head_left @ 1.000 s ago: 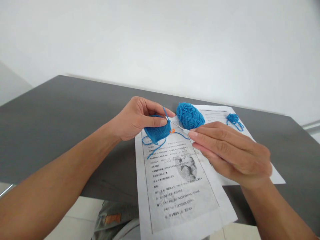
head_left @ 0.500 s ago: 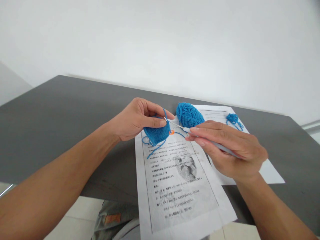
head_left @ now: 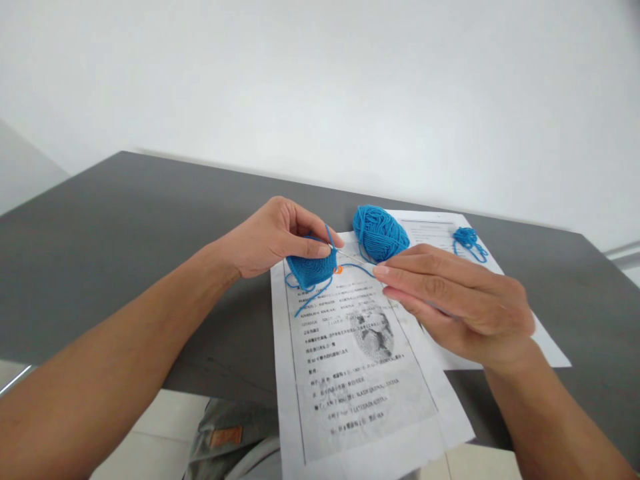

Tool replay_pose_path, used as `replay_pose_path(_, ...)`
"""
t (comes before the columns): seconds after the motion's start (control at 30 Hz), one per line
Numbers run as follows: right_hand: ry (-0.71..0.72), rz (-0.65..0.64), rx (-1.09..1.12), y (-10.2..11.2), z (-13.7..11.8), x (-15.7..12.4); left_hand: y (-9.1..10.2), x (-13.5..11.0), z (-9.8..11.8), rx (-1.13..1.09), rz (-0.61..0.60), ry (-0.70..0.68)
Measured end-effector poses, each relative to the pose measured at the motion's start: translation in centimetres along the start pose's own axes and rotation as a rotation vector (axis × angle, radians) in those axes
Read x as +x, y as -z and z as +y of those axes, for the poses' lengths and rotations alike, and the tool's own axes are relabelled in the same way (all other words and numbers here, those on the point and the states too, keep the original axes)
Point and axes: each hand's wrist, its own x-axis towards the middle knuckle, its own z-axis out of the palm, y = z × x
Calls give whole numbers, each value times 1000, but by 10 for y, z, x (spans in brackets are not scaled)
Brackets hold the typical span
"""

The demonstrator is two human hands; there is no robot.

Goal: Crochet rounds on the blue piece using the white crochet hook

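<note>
Now left hand [head_left: 270,237] pinches blue crochet piece [head_left: 311,269] over printed sheet [head_left: 350,360]. Right hand [head_left: 460,303] grips crochet hook [head_left: 356,257]; hook's long axis runs leftward, tip at piece's top edge. Yarn ball [head_left: 379,231] just beyond, nearer right hand.

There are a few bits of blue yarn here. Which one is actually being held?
The flat crocheted blue piece, pinched in the left hand. The round yarn ball and the small loose tangle farther right both lie untouched on the papers.
</note>
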Motion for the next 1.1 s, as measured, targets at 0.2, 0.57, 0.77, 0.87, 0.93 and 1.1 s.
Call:
replay_pose_path(0.2, -106, 53, 109, 1, 1, -4, 2, 0, -1, 67, -22, -29)
replay_pose_path(0.57, -531, 292, 589, -8, 2, -7, -1, -1, -1, 60, -59, -75)
replay_pose_path(0.77, -800, 366, 1049, -19, 8, -2, -9, -2, -4, -86, 0, -127)
replay_pose_path(0.87, -831, 430, 1120, -31, 6, 2, -16, -1, -7, -148, 72, -168)
replay_pose_path(0.93, -783, 476, 1081, -41, 3, 4, -22, 0, -10, -193, 99, -182)
replay_pose_path(1.1, -729, 532, 933, -55, -2, 7, -40, -1, -15, -389, 74, -95)
